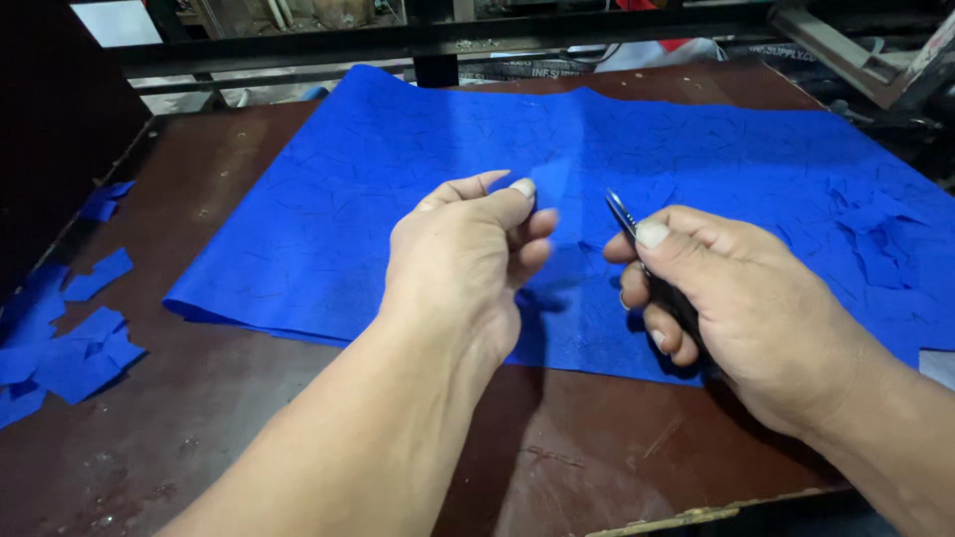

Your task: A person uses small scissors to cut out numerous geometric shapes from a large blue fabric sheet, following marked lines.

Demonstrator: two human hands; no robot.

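pinching a small blue scrap [550, 184] in the left hand [468, 264] fingers, gripping small scissors [624, 217] in the right hand [741, 298], both hovering over the blue sheet [398, 199] on the tabletop [249, 418]; cut pieces [70, 348] are piling at left, much sheet appearing uncut

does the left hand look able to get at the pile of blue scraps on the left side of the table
Probably yes. The left hand pinches only a small blue cut piece, and bare brown tabletop lies between it and the pile of blue fabric scraps, with nothing standing in the way.
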